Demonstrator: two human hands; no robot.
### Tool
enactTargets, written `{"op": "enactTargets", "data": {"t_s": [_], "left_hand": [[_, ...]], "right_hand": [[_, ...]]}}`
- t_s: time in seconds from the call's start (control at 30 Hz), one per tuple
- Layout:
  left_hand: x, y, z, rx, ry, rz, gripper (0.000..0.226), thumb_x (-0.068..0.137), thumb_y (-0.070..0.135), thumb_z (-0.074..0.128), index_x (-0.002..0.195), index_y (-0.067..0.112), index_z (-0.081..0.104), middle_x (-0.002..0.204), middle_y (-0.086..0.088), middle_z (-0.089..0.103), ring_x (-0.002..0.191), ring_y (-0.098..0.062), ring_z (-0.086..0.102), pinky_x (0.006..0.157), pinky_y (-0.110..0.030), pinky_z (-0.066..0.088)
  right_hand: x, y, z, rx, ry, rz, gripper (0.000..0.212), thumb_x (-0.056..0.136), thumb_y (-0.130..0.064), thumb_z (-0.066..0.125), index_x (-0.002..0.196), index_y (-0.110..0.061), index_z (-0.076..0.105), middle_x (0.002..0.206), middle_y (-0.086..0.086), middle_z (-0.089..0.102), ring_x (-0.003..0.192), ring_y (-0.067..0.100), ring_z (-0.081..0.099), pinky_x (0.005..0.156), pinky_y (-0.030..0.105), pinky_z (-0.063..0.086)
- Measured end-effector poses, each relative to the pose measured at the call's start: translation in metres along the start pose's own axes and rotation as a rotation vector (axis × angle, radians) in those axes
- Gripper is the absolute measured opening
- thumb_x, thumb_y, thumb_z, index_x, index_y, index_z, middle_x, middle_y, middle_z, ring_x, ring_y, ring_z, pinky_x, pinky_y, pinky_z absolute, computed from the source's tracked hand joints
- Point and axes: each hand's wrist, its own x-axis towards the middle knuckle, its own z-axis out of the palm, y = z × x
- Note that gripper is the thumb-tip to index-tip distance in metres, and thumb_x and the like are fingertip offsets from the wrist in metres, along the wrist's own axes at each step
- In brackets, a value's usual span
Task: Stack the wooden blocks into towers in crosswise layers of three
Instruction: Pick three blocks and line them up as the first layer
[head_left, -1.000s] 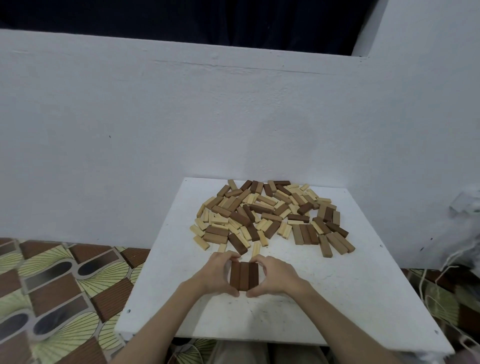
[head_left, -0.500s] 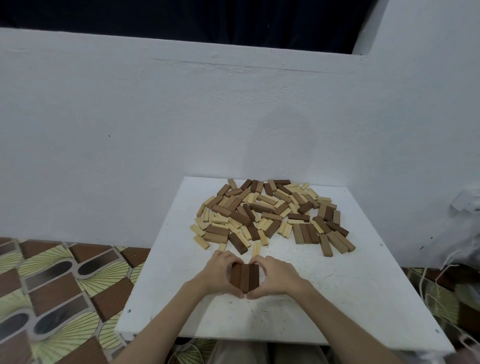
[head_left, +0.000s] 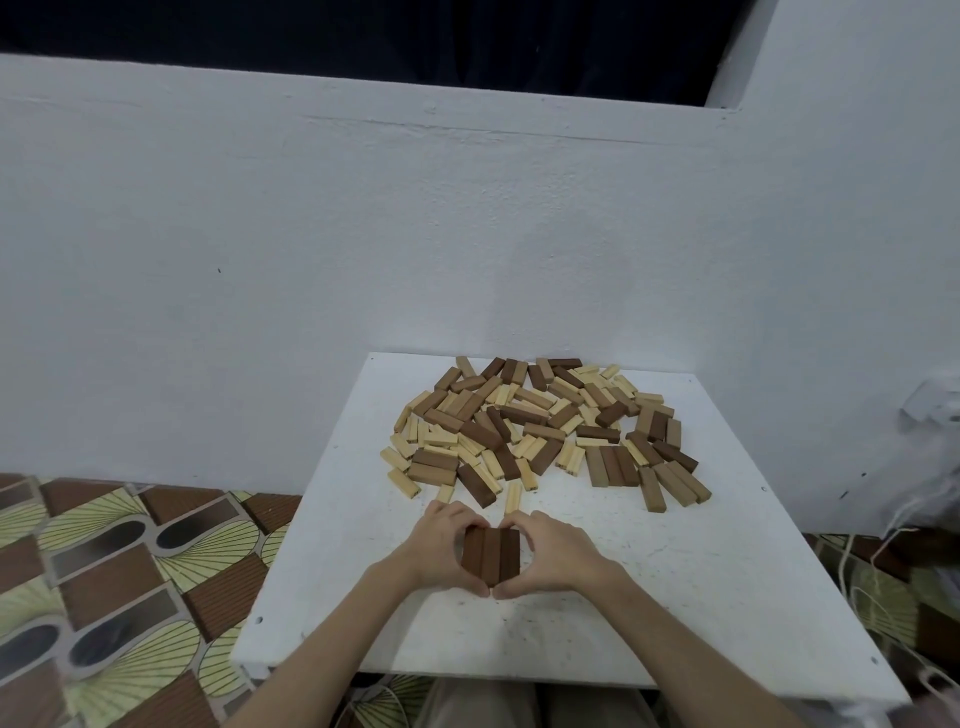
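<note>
Three dark brown blocks (head_left: 491, 553) lie side by side as one layer on the white table (head_left: 675, 597), near its front middle. My left hand (head_left: 441, 545) curls round the layer's left side and my right hand (head_left: 550, 553) curls round its right side, thumbs meeting below the blocks. Behind them a loose pile of wooden blocks (head_left: 540, 426), pale, tan and dark, spreads over the far half of the table.
A white wall (head_left: 363, 234) rises right behind the table. Patterned floor tiles (head_left: 119, 582) lie to the left. Cords and a pale bundle (head_left: 930, 467) hang at the right edge. My knees show under the table's front edge.
Both hands stay cupped round the three dark blocks; the layer has barely shifted.
</note>
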Motion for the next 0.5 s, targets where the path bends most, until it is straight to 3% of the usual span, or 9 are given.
{"op": "enactTargets", "data": {"t_s": [0.13,0.27,0.33,0.43,0.5], "left_hand": [[-0.001,0.001,0.0,-0.015,0.007,0.006,0.096,0.039,0.068,0.064,0.124,0.025,0.051,0.111,0.012,0.044,0.104,-0.01,0.03,0.084,-0.019,0.025],[0.0,0.0,0.001,-0.003,-0.015,-0.012,0.096,0.045,0.065,0.074,0.128,0.024,0.048,0.12,0.007,0.046,0.107,-0.01,0.03,0.087,-0.02,0.026],[-0.001,0.002,-0.004,0.034,-0.021,-0.003,0.107,0.041,0.071,0.071,0.133,0.023,0.045,0.127,0.007,0.044,0.114,-0.011,0.03,0.095,-0.022,0.026],[-0.002,0.004,-0.026,-0.039,0.018,-0.025,0.113,0.04,0.072,0.073,0.136,0.023,0.042,0.128,0.012,0.037,0.122,-0.009,0.024,0.106,-0.029,0.023],[0.0,-0.004,-0.041,-0.108,0.11,-0.015,0.114,0.036,0.086,0.061,0.129,0.022,0.05,0.121,0.013,0.041,0.118,-0.008,0.032,0.105,-0.03,0.029]], "right_hand": [[-0.001,-0.001,-0.002,-0.007,-0.004,0.006,0.075,0.064,-0.06,0.075,0.125,-0.032,0.043,0.097,-0.008,0.045,0.085,0.009,0.048,0.071,0.023,0.038],[-0.001,-0.001,-0.002,0.008,-0.023,0.015,0.078,0.063,-0.061,0.075,0.127,-0.032,0.042,0.098,-0.009,0.046,0.086,0.008,0.048,0.073,0.024,0.04],[-0.001,0.001,-0.006,0.052,-0.047,0.02,0.085,0.062,-0.061,0.076,0.133,-0.032,0.039,0.098,-0.014,0.043,0.089,0.007,0.047,0.075,0.024,0.04],[0.001,0.002,-0.023,0.142,-0.05,0.034,0.088,0.063,-0.059,0.079,0.136,-0.03,0.038,0.085,-0.02,0.037,0.076,0.001,0.043,0.066,0.019,0.035],[0.006,0.003,-0.035,0.209,-0.02,0.053,0.084,0.064,-0.06,0.077,0.134,-0.028,0.042,0.082,-0.016,0.041,0.071,0.0,0.042,0.061,0.019,0.034]]}}
